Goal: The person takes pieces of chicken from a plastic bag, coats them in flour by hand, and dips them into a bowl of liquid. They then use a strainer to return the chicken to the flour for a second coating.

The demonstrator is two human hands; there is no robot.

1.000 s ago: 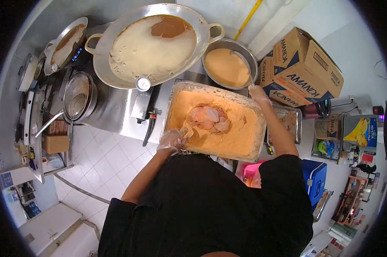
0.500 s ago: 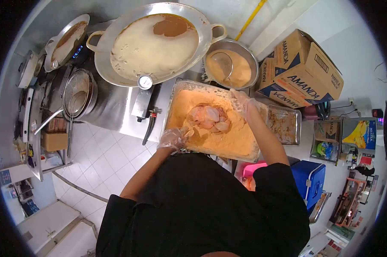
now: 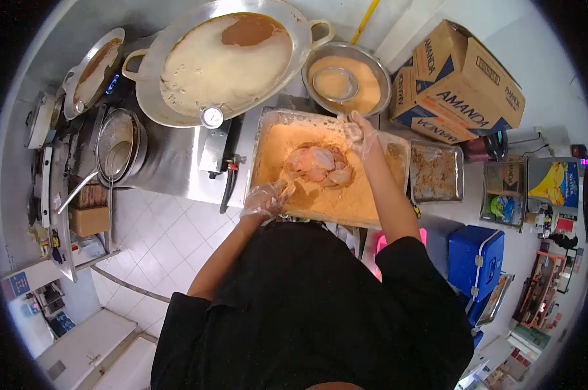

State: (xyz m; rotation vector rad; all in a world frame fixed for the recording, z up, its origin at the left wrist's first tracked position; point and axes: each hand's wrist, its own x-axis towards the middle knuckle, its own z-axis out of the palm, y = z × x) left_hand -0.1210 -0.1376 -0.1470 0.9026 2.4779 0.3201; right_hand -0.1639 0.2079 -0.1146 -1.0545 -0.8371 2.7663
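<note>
A pile of raw meat [image 3: 317, 164] lies in the middle of orange-tinted flour [image 3: 320, 201] in a rectangular tray [image 3: 399, 185]. My left hand [image 3: 263, 200], in a clear glove, is at the tray's near left corner, its fingers bent around a floury piece. Gloved as well, my right hand [image 3: 360, 135] is above the tray's far right side with its fingers bent; what it holds, if anything, is too small to name. Just beyond it, a small sieve [image 3: 335, 84] rests in a steel bowl [image 3: 374, 68] of orange liquid or powder; I cannot tell which.
A large pan [image 3: 152, 97] of foamy oil with a thermometer [image 3: 211, 117] stands at the back left. Further left are a strainer [image 3: 116, 140] and another pan. A cardboard box [image 3: 460, 84], a crumb-covered tray [image 3: 436, 170] and a blue cooler [image 3: 476, 260] are at the right.
The sieve in the bowl has shifted and now lies flatter. My right hand has risen slightly, its fingers more bent. The whole view has shifted a little; the meat stays in the flour.
</note>
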